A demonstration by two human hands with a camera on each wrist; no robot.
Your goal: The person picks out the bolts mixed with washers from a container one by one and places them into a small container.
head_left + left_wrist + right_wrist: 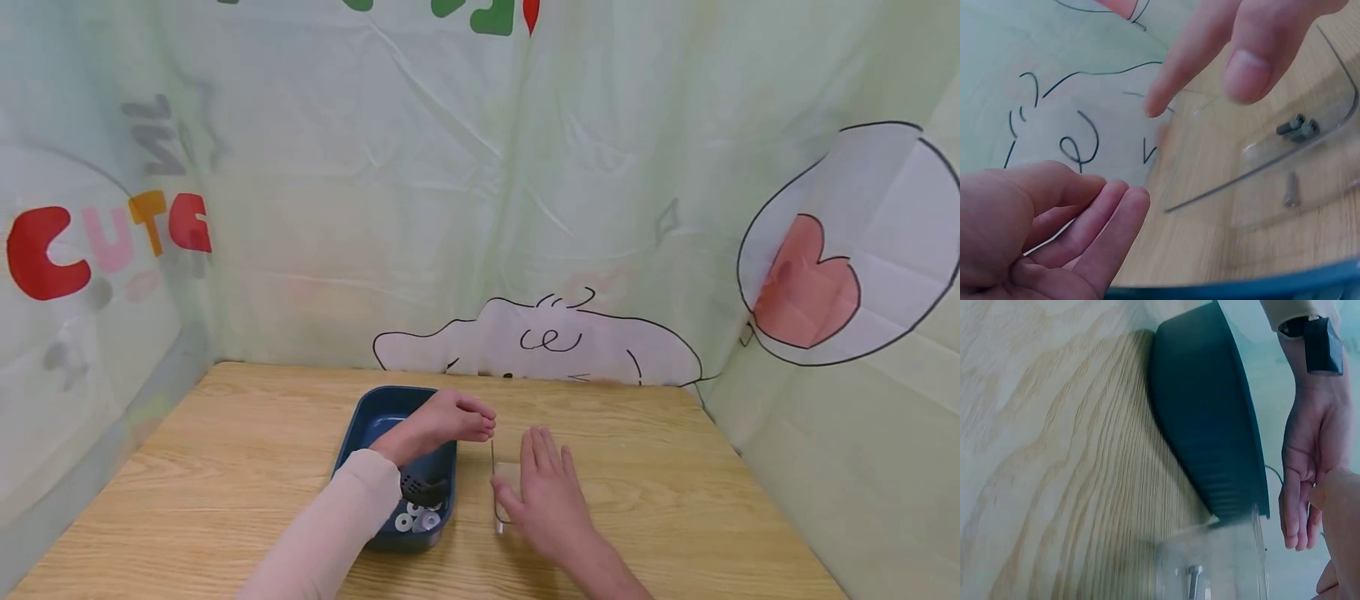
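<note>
- Blue box (405, 543) sits on the wooden tabletop (675, 508). Inside it are a black piece with holes (424, 490) and white rings (403, 522).
- The left hand (450, 418) is above the right side of the blue box, fingers softly bent, thumb close to them.
- The right hand (551, 500) is right of the blue box, fingers straight, thumb out wide.
- The clear tray (508, 477) is just right of the blue box, partly behind the right hand; you cannot tell if they touch. Small dark screws (1304, 131) lie in it.
- Pale cloth (337, 208) hangs behind the blue box.
</note>
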